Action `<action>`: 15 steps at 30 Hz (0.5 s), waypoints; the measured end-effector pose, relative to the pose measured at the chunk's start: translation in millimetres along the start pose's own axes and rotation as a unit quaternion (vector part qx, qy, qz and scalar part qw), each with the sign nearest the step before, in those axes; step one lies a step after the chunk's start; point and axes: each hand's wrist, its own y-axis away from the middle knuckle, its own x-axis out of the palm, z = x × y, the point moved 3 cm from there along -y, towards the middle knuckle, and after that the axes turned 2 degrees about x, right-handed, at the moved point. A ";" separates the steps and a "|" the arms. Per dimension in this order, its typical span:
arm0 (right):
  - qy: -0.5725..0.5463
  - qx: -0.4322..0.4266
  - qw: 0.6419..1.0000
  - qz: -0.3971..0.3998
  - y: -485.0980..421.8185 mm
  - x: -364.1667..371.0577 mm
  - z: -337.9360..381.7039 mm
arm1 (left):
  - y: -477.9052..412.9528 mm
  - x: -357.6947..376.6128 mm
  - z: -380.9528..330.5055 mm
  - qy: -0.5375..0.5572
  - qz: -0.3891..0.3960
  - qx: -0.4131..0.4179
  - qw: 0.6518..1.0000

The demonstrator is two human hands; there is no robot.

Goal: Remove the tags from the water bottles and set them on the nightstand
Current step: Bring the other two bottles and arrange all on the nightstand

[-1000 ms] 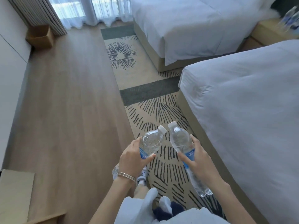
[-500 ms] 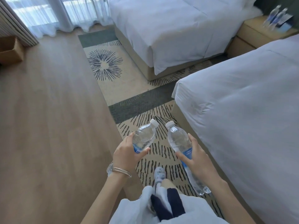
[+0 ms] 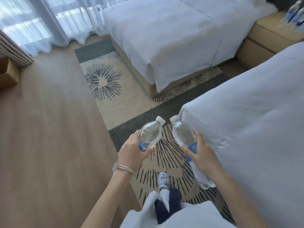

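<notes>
The left grip point(image 3: 131, 155) is wrapping around the blue-labelled middle of a clear plastic water bottle with a white cap point(image 3: 150, 134), thumb lying across the near side and fingers curling round the far side. The bottle is running through the grip with its cap pointing toward 1 o'clock and its base showing past the wrist at 7 o'clock, beside thin silver bangles point(image 3: 126, 169). The right grip point(image 3: 202, 155) is closing in the same way on the blue label of a second clear white-capped water bottle point(image 3: 182, 134). Its neck is leaning toward 11 o'clock and its base is sticking out below the grip at 5 o'clock. The two caps are sitting near each other but apart. Both bottles are being held in the air above a beige rug with dark radiating strokes point(image 3: 105, 79), just beside the near white-sheeted bed point(image 3: 246, 120) at 3 o'clock. The tan wooden nightstand counter point(image 3: 266, 38) is standing well apart at 1 o'clock, between that bed and a second white bed point(image 3: 164, 38), and is carrying blurred blue-labelled bottles point(image 3: 292, 15).
</notes>
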 end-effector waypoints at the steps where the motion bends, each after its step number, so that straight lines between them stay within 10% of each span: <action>1: 0.000 -0.006 1.000 -0.004 -17.3 -6.3 3.0 | -17.6 1.6 -2.5 0.003 -0.003 0.000 1.000; 15: -0.030 0.056 0.998 -0.023 -194.2 -21.3 17.2 | -215.1 38.7 7.9 -0.001 0.077 0.011 0.997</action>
